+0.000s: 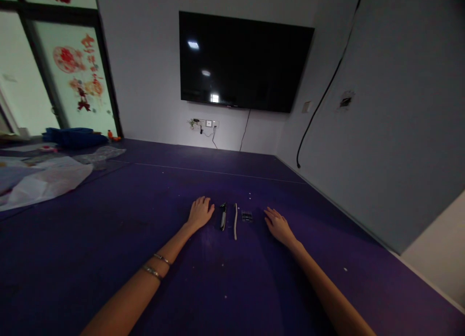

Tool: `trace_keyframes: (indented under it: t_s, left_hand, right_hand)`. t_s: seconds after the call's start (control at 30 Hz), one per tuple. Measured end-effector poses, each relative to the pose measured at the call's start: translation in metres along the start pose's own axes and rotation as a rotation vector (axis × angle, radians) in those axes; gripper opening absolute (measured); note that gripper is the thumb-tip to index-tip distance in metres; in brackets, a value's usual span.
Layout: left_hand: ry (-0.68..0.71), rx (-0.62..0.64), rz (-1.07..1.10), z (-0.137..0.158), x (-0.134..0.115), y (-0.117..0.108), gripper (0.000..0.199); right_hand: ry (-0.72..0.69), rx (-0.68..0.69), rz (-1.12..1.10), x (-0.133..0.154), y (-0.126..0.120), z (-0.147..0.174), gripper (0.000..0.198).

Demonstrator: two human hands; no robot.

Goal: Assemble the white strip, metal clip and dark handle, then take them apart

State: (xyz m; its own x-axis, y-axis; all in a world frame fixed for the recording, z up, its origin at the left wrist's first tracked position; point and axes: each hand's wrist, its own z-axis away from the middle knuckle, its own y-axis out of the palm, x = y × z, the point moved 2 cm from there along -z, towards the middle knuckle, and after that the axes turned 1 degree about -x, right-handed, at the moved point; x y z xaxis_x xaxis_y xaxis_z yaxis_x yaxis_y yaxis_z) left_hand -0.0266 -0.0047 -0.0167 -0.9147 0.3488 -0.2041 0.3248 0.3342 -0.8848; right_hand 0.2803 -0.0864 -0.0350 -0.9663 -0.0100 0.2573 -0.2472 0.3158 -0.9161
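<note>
My left hand lies palm down on the purple tabletop, its fingers stretched out and nothing in them. Just right of it is a slim black and silver item with a wider dark top end, perhaps a razor. Beside that lies a thin whitish stick, slightly bent at its far end; its kind is hard to make out. A small dark, shiny rectangular pack sits further right. My right hand rests flat to the right of the pack, fingers extended, touching none of these things.
Crumpled clear plastic and papers cover the left side, with a dark blue cloth bundle behind. A television hangs on the back wall above sockets. A black cable hangs down the right wall.
</note>
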Motion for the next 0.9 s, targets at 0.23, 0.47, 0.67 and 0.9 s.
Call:
trace_keyframes:
  t_s: [0.23, 0.47, 0.67, 0.9]
  left_hand:
    - [0.021, 0.182, -0.071, -0.004, 0.021, 0.017, 0.048]
    - [0.015, 0.187, -0.07, -0.004, 0.021, 0.015, 0.048]
    - [0.006, 0.183, -0.067, -0.004, 0.021, 0.015, 0.048]
    - [0.001, 0.182, -0.05, -0.004, 0.021, 0.016, 0.049]
  right_hand:
    - [0.005, 0.047, 0.036, -0.005, 0.009, 0.006, 0.044]
    - [0.015, 0.024, 0.021, -0.002, 0.006, 0.007, 0.042]
    - [0.012, 0.014, 0.043, 0.0, 0.003, 0.009, 0.042]
    - [0.004, 0.017, 0.054, 0.001, 0.001, 0.01, 0.044]
